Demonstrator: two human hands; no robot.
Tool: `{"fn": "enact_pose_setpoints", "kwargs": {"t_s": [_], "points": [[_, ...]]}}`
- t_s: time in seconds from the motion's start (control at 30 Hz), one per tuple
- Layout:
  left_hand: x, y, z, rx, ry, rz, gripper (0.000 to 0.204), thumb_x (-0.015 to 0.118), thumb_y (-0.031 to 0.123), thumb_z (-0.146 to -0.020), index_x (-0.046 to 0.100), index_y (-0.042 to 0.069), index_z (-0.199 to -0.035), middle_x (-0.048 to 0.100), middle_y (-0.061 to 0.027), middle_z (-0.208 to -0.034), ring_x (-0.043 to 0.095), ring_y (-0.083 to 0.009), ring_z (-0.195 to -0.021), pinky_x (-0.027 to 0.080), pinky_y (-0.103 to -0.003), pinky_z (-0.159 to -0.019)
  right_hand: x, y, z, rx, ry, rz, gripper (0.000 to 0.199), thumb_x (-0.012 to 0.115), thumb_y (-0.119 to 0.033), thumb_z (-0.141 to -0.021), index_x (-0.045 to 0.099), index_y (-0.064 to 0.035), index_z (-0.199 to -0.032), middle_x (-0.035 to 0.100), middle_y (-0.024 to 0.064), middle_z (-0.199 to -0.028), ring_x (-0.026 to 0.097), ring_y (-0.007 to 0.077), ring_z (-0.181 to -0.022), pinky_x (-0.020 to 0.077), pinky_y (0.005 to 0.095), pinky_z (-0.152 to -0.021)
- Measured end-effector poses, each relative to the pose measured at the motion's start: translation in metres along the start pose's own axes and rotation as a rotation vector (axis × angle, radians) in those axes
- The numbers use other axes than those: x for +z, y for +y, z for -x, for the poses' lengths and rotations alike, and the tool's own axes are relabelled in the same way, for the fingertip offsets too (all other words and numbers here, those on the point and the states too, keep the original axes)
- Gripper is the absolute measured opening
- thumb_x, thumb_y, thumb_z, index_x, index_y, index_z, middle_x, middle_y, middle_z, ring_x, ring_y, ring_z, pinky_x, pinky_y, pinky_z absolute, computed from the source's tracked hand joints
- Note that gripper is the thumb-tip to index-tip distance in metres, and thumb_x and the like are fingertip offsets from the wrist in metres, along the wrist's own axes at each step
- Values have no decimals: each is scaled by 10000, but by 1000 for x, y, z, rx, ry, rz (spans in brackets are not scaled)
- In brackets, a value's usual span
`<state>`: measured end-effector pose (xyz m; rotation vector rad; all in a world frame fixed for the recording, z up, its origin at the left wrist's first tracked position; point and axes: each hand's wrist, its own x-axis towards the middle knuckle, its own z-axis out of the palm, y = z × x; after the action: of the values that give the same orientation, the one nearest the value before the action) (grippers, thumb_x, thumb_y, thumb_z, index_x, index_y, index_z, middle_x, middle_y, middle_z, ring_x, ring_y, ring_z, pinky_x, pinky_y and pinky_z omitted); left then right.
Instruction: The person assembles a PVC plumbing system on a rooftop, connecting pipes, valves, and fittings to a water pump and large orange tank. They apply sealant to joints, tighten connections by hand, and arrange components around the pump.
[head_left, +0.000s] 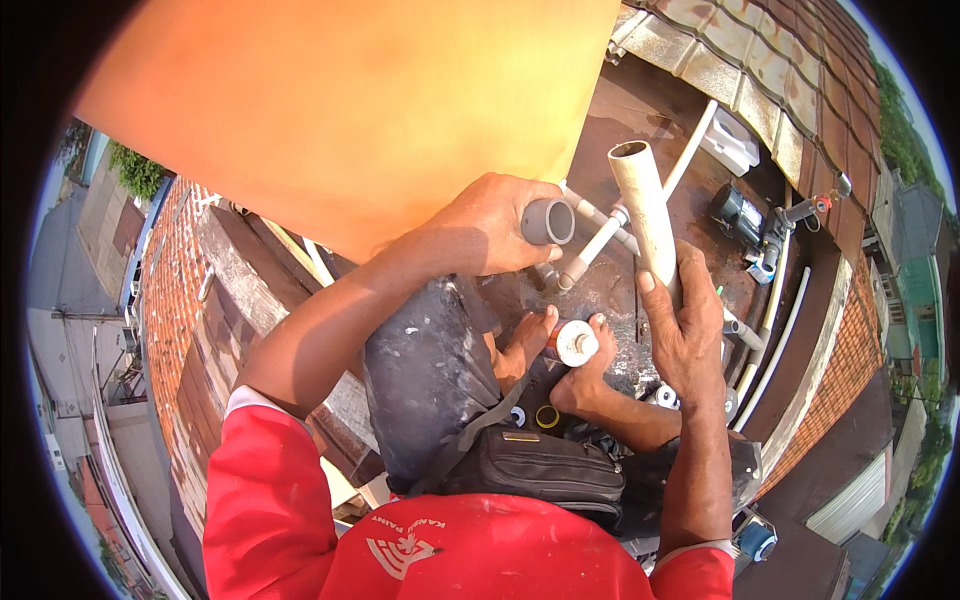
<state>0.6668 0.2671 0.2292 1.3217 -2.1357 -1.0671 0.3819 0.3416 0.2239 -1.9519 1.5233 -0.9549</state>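
Observation:
In my left hand (492, 225) is a short grey pipe fitting (548, 222), its round mouth turned toward me and my fingers wrapped round it. My right hand (687, 318) grips the lower part of a cream-white pipe (645, 215), whose open end tilts up and away. The fitting and the pipe are apart. Between my bare feet stands a small can (576, 343) with a white top. A yellow-rimmed ring (547, 416) lies near my feet, beside a black bag (545, 468) at my waist.
A big orange surface (370, 110) fills the upper left. White pipes (690, 150) cross the brown floor ahead. At the right are a dark pump (738, 215) and a white plastic container (731, 143). Tiled roof edges (840, 370) border both sides, with lower ground beyond.

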Motion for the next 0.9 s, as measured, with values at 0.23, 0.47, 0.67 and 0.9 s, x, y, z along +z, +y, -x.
{"fn": "enact_pose_setpoints", "kwargs": {"t_s": [0.23,0.47,0.67,0.9], "points": [[-5,-6,0,92,49,-46,314,904,137,-845,783,31,-1114,817,-182,-1007,788,-337,-938,592,-448,-846,-28,-25,6,-246,-154,435,420,812,-149,-959,665,5,-1321,676,201,-1073,723,434,-983,584,530,-818],[-8,12,-3,12,-69,-398,253,829,58,-787,771,75,-1033,791,-183,-941,769,-418,-922,601,-493,-832,-56,-44,-2,-314,-283,654,464,836,-141,-928,665,9,-1332,693,198,-1079,746,393,-1017,607,505,-842],[-2,14,-8,72,-46,-576,331,800,19,-737,760,100,-1055,788,-163,-970,765,-424,-973,595,-530,-853,-60,-43,-6,-298,-353,646,408,816,-185,-977,649,11,-1293,710,194,-1012,756,409,-923,607,516,-804],[5,20,-8,400,264,-668,320,833,50,-709,754,75,-1018,778,-161,-929,771,-402,-996,596,-537,-892,-71,-35,-28,223,-700,117,389,741,-333,-1072,620,33,-1118,706,300,-904,754,486,-936,582,572,-760]]}}
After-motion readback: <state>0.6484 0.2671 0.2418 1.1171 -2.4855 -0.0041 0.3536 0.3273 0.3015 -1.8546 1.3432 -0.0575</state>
